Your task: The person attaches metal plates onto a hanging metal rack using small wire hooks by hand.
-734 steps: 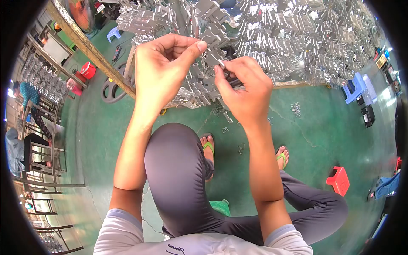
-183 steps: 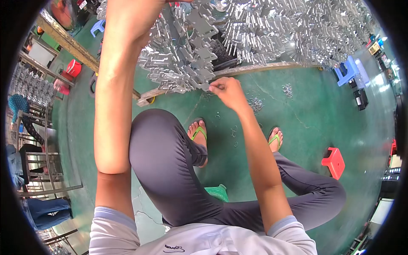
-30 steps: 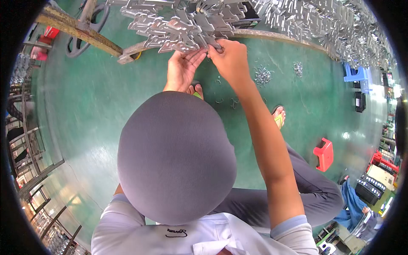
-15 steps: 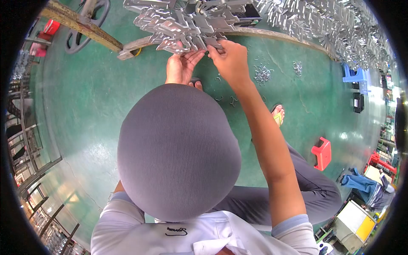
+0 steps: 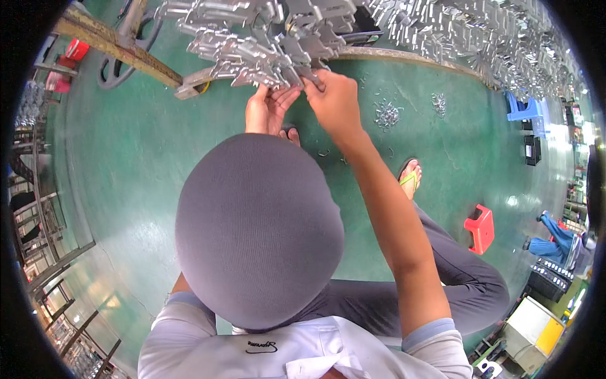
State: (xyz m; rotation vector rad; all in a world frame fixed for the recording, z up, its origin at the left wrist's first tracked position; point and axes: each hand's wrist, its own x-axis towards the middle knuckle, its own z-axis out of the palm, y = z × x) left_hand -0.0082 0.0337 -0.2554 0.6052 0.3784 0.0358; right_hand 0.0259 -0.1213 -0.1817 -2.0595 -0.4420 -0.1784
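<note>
My left hand (image 5: pixel 268 112) reaches up to the lower edge of a hanging cluster of bare metal brackets (image 5: pixel 268 54). Its thumb and fingertips close on the bottom of a bracket, and the metal partly hides the contact. Beside it, my right hand (image 5: pixel 336 104) pinches a small flat metal piece (image 5: pixel 311 81) at the cluster's lower right. The two hands almost touch at the fingertips. The grey cap (image 5: pixel 259 230) fills the middle of the view, below my hands.
More metal parts (image 5: pixel 480 44) hang at the upper right. A curved bar (image 5: pixel 416 58) runs behind the cluster, joining a worn beam (image 5: pixel 120 47) at left. Small metal clips (image 5: pixel 387 115) lie heaped on the green floor. A red stool (image 5: pixel 481 229) and a blue stool (image 5: pixel 525 108) stand at right.
The bracket cluster has shifted slightly left and down in view. My right hand has moved a little left and lower, still pinching the metal piece. Near the right edge, a person in blue trousers has moved.
</note>
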